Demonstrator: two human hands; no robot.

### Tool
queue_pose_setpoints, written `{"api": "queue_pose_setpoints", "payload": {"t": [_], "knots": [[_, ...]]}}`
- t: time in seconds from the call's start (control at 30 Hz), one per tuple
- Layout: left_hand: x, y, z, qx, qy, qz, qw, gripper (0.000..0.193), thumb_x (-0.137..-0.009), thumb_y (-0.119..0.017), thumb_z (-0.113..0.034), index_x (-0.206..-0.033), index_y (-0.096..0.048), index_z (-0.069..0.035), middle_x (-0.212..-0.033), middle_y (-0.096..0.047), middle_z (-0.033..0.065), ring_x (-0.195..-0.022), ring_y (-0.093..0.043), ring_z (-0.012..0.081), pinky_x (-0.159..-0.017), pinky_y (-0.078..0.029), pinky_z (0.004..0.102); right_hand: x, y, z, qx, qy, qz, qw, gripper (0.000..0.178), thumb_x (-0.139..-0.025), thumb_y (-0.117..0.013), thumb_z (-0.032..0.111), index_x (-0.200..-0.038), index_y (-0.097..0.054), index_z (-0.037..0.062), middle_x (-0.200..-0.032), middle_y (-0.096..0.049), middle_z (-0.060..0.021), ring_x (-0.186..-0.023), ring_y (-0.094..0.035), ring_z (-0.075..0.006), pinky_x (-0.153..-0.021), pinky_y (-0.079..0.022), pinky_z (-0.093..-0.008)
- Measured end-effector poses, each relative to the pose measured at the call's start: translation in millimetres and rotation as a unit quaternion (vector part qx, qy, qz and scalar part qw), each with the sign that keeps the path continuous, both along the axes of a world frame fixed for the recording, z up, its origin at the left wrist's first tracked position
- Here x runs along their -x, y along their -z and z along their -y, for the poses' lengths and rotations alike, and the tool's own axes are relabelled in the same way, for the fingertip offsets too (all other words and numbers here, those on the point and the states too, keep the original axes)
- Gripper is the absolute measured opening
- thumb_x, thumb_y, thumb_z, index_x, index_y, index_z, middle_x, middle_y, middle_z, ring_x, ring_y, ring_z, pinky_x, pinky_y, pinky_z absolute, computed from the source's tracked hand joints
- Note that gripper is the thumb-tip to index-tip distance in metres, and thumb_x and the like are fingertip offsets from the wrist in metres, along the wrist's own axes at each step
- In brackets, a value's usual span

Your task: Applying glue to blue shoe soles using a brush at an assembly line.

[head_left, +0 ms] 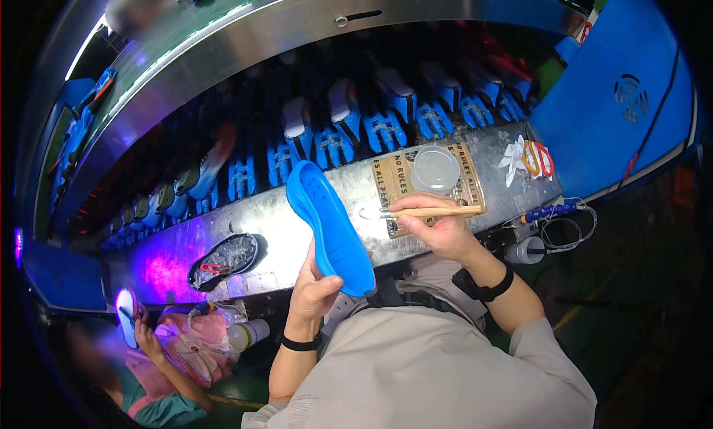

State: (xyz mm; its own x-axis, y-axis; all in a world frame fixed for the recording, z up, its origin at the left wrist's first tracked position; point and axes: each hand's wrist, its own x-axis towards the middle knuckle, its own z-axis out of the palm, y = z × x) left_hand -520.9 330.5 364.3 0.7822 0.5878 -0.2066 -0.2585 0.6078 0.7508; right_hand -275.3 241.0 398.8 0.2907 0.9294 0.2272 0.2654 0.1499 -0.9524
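Observation:
A blue shoe sole [330, 232], hollow side up and tilted, is gripped near its lower end by my left hand [316, 291], the thumb over its rim. My right hand [434, 225] pinches a brush [438, 212] with a wooden handle. Its pale bristle tip points left at the sole, and a small gap seems to lie between them. Just beyond my right hand a clear round tub [436, 169] stands on a piece of printed brown cardboard [386, 178].
Scissors [538, 159] with red and orange handles lie by white scraps at the right. A dark shoe-shaped tray [225, 262] rests on the metal bench [286, 239]. Blue racks carrying shoes [342, 113] line the far side. At lower left a co-worker's hand [148, 340] holds a white sole [128, 314].

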Motion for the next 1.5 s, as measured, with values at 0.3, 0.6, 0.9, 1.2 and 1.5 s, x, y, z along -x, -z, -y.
{"api": "queue_pose_setpoints", "payload": {"t": [0.3,0.6,0.9,1.2,1.5], "knots": [[-1.8,-22.7,7.6,-0.023,0.021,-0.001,1.000,0.112,-0.070,-0.087,-0.020,-0.158,-0.021,0.000,-0.131,-0.057,0.0173,-0.119,-0.061,0.0291,-0.102,-0.050,0.0413,7.4,-5.2,-20.4,-0.051,-0.008,0.088,0.995,0.016,-0.089,-0.068,0.008,-0.104,-0.072,0.0012,-0.094,-0.072,-0.0123,-0.084,-0.069,-0.0252,-0.076,-0.053,-0.0352],[0.5,-21.5,2.4,-0.026,0.027,0.003,0.999,0.113,-0.070,-0.088,-0.024,-0.157,-0.022,0.001,-0.135,-0.055,0.0156,-0.122,-0.060,0.0279,-0.104,-0.049,0.0402,16.3,-6.6,-5.6,-0.073,-0.036,0.121,0.989,0.012,-0.084,-0.069,0.003,-0.095,-0.072,0.0010,-0.086,-0.071,-0.0108,-0.077,-0.066,-0.0258,-0.070,-0.052,-0.0359],[4.3,-22.8,-4.3,-0.046,-0.002,-0.005,0.999,0.113,-0.069,-0.090,-0.027,-0.156,-0.023,0.001,-0.134,-0.055,0.0152,-0.122,-0.060,0.0269,-0.103,-0.051,0.0399,23.5,-9.8,11.4,-0.046,-0.079,0.087,0.992,0.010,-0.084,-0.069,0.004,-0.092,-0.072,0.0015,-0.083,-0.070,-0.0104,-0.075,-0.065,-0.0255,-0.069,-0.052,-0.0360],[2.0,-32.2,-5.8,-0.068,0.002,-0.014,0.998,0.113,-0.068,-0.091,-0.027,-0.155,-0.025,-0.001,-0.128,-0.058,0.0165,-0.116,-0.063,0.0290,-0.098,-0.054,0.0416,21.7,-21.5,17.6,-0.025,-0.073,0.040,0.996,0.012,-0.085,-0.070,0.005,-0.097,-0.073,0.0013,-0.086,-0.071,-0.0113,-0.079,-0.067,-0.0245,-0.071,-0.053,-0.0349],[4.5,-36.8,-3.1,-0.090,-0.009,-0.021,0.996,0.115,-0.066,-0.092,-0.016,-0.157,-0.022,-0.003,-0.128,-0.058,0.0168,-0.110,-0.065,0.0299,-0.092,-0.058,0.0437,30.7,-16.9,10.7,-0.104,-0.052,0.159,0.980,0.012,-0.082,-0.071,0.002,-0.094,-0.071,-0.0008,-0.082,-0.068,-0.0113,-0.074,-0.065,-0.0282,-0.072,-0.052,-0.0390]]}}
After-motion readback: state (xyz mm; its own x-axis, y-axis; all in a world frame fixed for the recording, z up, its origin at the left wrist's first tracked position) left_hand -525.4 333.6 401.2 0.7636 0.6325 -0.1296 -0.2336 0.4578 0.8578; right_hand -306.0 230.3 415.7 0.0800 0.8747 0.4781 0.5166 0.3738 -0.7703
